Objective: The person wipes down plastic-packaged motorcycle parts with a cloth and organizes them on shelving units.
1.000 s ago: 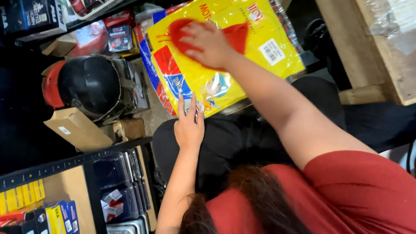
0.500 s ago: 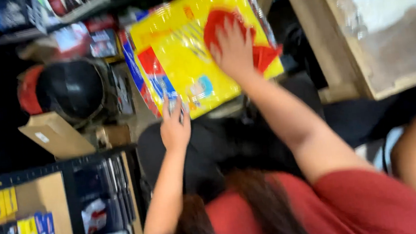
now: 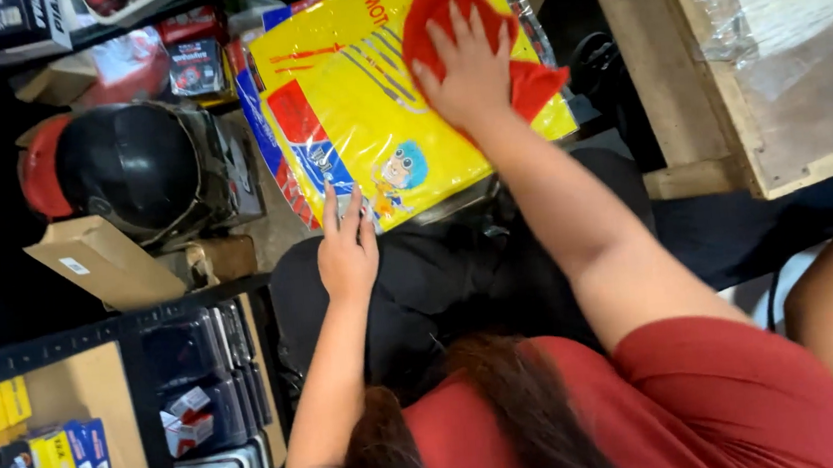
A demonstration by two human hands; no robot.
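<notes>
Cluttered shop; right hand point(image 3: 467, 69) pressing red cloth point(image 3: 437, 6)

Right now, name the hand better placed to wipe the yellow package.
Right. The right hand lies flat on the red cloth atop the glossy yellow plastic package; the left hand only touches its edge.

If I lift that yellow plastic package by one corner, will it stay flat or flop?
The yellow plastic package would probably sag: it looks thin and flat. Its glossy film likely slides easily, which may be why the left hand steadies its edge while the right hand presses a red cloth on it.
</notes>
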